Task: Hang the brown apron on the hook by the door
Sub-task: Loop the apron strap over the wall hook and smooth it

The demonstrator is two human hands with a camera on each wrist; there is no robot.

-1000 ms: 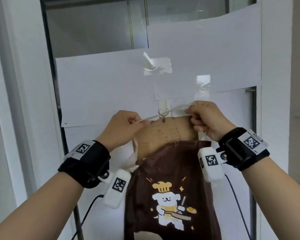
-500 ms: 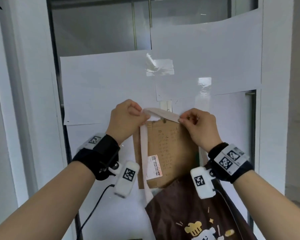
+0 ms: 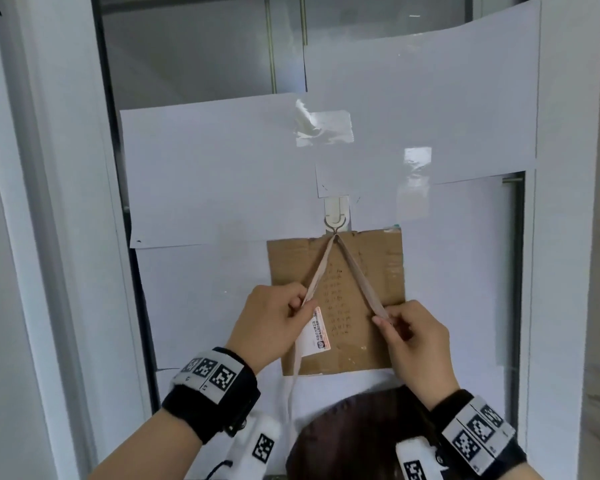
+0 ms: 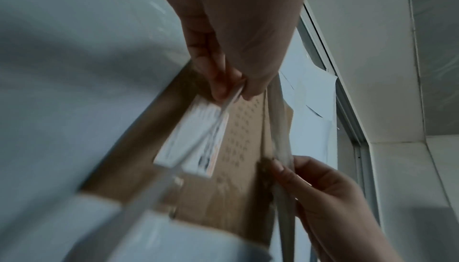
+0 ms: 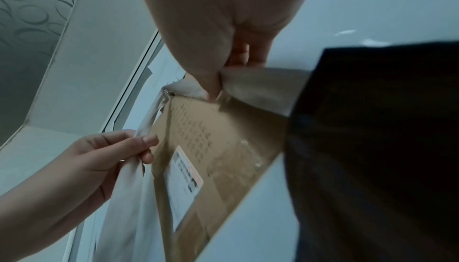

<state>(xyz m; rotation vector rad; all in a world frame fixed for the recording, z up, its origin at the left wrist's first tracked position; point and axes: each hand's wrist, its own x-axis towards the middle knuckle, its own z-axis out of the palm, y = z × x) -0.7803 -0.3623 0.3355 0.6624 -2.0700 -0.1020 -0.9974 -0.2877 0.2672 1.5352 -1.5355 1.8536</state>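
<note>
Neck strap point(image 3: 326, 268) of the brown apron point(image 3: 361, 434) now runs over the metal hook point(image 3: 335, 226) and falls away in two taut legs, an inverted V across the cardboard sheet point(image 3: 378, 271). Half a second ago the strap was held level at hook height, stretched between the two hands; both hands have since come down and apart, to below the hook. A second ago the apron bib was high in the head view, printed motif showing; now only its top edge shows at the bottom of the frame, below the cardboard.

Left hand point(image 3: 274, 323): thumb and forefinger pinch the left leg of the strap, other fingers curled; strap tail trails down past the shipping label point(image 3: 314, 332). Right hand point(image 3: 416, 341): fingertips pinch the right leg just above where it joins the bib. Both wrist views confirm a pinch on the flat tape.

Hook sits on its white adhesive plate point(image 3: 336, 207), on the papered glass panel point(image 3: 222, 168) beside the door frame point(image 3: 42, 202).

Judgement: strap looks seated in the hook's crook, so hanging is essentially done. Remaining: ease tension, let go, check the apron hangs by its own weight. Risk: an uneven release could slide the strap through or off the hook.
</note>
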